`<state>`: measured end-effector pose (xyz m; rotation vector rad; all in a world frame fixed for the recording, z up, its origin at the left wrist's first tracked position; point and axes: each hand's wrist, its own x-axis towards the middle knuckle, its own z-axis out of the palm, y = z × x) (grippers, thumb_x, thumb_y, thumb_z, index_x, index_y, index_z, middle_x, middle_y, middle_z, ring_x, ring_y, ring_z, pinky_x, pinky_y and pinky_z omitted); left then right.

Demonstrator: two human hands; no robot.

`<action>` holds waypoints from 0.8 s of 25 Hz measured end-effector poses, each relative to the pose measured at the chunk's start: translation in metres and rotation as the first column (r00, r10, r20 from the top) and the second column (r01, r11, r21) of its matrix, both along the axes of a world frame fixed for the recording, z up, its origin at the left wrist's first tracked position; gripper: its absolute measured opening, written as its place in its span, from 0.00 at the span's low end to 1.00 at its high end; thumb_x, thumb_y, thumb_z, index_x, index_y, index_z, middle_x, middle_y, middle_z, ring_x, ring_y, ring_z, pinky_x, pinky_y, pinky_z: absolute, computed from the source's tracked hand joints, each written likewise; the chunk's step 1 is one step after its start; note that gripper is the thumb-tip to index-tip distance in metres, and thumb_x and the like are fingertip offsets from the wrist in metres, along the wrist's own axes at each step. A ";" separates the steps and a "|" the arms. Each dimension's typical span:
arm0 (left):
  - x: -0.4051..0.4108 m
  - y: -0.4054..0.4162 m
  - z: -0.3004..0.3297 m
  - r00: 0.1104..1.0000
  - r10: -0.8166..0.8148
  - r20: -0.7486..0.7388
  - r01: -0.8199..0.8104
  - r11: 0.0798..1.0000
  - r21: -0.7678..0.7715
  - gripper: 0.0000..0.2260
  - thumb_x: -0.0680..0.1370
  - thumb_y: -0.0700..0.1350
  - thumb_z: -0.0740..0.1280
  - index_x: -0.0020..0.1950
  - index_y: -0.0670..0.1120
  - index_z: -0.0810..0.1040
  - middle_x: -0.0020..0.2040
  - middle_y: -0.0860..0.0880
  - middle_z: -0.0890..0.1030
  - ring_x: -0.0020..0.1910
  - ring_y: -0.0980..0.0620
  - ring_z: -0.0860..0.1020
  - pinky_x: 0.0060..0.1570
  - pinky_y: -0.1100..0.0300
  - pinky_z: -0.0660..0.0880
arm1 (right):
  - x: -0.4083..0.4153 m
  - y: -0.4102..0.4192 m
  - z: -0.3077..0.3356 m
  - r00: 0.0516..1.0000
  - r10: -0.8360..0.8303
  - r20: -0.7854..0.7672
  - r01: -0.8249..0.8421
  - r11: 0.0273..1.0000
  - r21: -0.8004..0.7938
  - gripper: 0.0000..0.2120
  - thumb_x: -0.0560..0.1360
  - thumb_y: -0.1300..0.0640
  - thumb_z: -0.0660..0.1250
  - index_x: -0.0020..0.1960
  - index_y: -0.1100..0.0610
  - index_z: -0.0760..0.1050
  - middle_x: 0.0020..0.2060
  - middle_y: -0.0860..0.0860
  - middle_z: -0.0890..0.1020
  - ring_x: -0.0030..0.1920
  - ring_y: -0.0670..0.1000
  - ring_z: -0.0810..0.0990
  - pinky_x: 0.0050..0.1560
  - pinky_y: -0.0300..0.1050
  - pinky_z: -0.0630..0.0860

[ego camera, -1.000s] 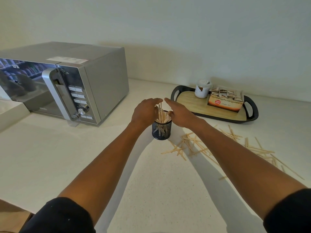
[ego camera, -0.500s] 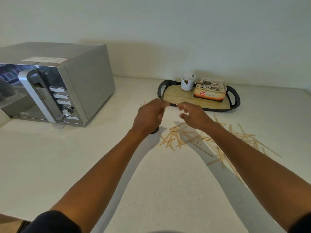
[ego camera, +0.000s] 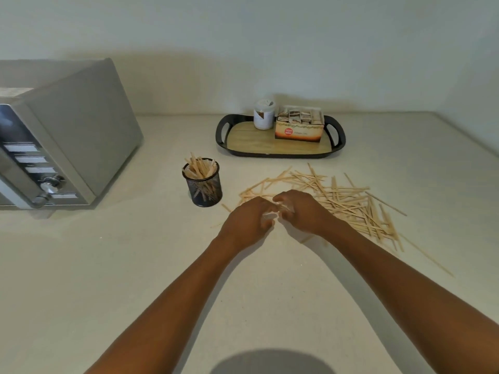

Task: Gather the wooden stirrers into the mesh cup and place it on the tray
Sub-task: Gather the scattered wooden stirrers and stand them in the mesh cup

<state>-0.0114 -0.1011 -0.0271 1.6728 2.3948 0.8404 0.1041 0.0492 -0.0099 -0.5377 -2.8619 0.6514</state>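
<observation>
Head view, tabletop [ego camera: 94, 265]: pale, speckled, carrying everything below; plain wall behind.
Head view, mesh cup [ego camera: 204, 187]: black, upright on the tabletop, left of the loose pile, nearer the camera than the tray and apart from it; a bundle of stirrers standing inside, leaning, tips above the rim.
Head view, wooden stirrers [ego camera: 343, 197]: most lying loose and criss-crossed in a flat pile on the tabletop, right of the cup and in front of the tray; a few strays at the right edge of the pile.
Head view, tray [ego camera: 339, 130]: black rim with two handle cut-outs, wood-look floor, near the wall; bare on its front and left part.
Head view, white tub [ego camera: 263, 114]: upright at the back of the tray, just beside the carton.
Head view, carton [ego camera: 299, 130]: open-topped, filled with sachets, on the right half of the tray.
Head view, microwave [ego camera: 62, 130]: silver, at the left edge, dial and buttons facing the camera.
Head view, left hand [ego camera: 248, 221]: over the near left end of the pile, fingers curled inward; grip blurred, cannot tell whether anything is held.
Head view, right hand [ego camera: 301, 211]: just beside the left, fingertips meeting it, fingers curled down onto pale stirrers; cannot tell whether grasped or only touched.
</observation>
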 end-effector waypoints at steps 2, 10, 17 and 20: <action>0.014 0.014 0.003 0.999 -0.035 0.010 0.035 0.999 0.007 0.15 0.76 0.47 0.68 0.62 0.55 0.78 0.62 0.53 0.78 0.58 0.52 0.76 0.55 0.57 0.72 | 0.013 0.003 0.002 0.996 -0.032 -0.085 0.032 0.999 -0.004 0.19 0.76 0.61 0.69 0.66 0.58 0.76 0.61 0.55 0.79 0.62 0.54 0.76 0.64 0.44 0.69; 0.065 0.068 0.006 0.987 -0.123 -0.105 0.117 0.991 -0.062 0.28 0.72 0.63 0.69 0.69 0.54 0.72 0.67 0.52 0.75 0.64 0.49 0.73 0.60 0.50 0.72 | 0.111 0.069 0.013 0.877 -0.474 0.085 0.465 0.879 0.101 0.31 0.69 0.53 0.76 0.70 0.54 0.71 0.63 0.59 0.75 0.62 0.61 0.74 0.62 0.51 0.71; 0.086 0.108 0.001 0.956 -0.174 -0.238 0.143 0.979 -0.144 0.36 0.67 0.69 0.69 0.71 0.53 0.69 0.63 0.49 0.74 0.62 0.46 0.72 0.58 0.48 0.68 | 0.152 0.083 -0.008 0.854 -0.459 0.246 0.440 0.888 0.131 0.43 0.59 0.32 0.77 0.66 0.54 0.72 0.59 0.58 0.74 0.60 0.60 0.72 0.58 0.53 0.71; 0.090 0.120 -0.001 0.955 -0.110 -0.277 0.084 0.991 -0.104 0.28 0.70 0.64 0.68 0.66 0.52 0.73 0.59 0.49 0.75 0.58 0.46 0.74 0.55 0.48 0.68 | 0.139 0.084 -0.008 0.876 -0.443 0.190 0.424 0.896 0.134 0.42 0.60 0.32 0.76 0.66 0.55 0.73 0.60 0.57 0.75 0.61 0.59 0.72 0.57 0.52 0.71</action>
